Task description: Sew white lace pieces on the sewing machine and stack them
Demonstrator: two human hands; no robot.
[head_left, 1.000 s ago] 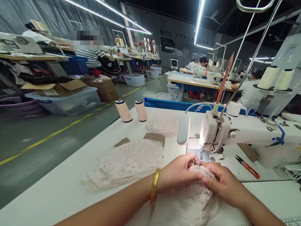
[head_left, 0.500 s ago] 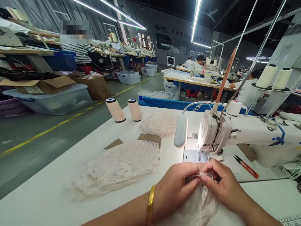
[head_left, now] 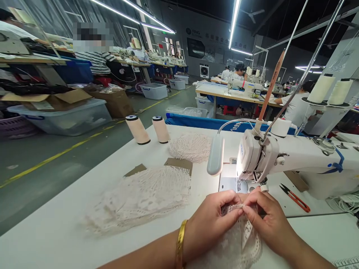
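Both hands are close together just in front of the needle area of a white sewing machine [head_left: 291, 153]. My left hand [head_left: 213, 220], with a gold bangle at the wrist, pinches the edge of a piece of white lace [head_left: 238, 243] between thumb and fingers. Thumb and forefinger of my right hand [head_left: 269, 218] grip the same edge, the fingertips nearly touching those of the left. Below the hands the lace hangs down over the table edge. More lace [head_left: 146, 198] lies flat on the table at the left, with a smaller lace bundle [head_left: 190, 147] behind it.
Two thread cones [head_left: 138, 129] stand at the table's back left. A lamp [head_left: 215, 155] hangs left of the needle. Red-handled snips [head_left: 295, 198] lie right of the hands, and a ruler [head_left: 346, 261] at the lower right corner. Other people sit at machines beyond.
Both hands have shifted very slightly to the right, their fingertips now closer together on the lace edge. The view has moved a little.
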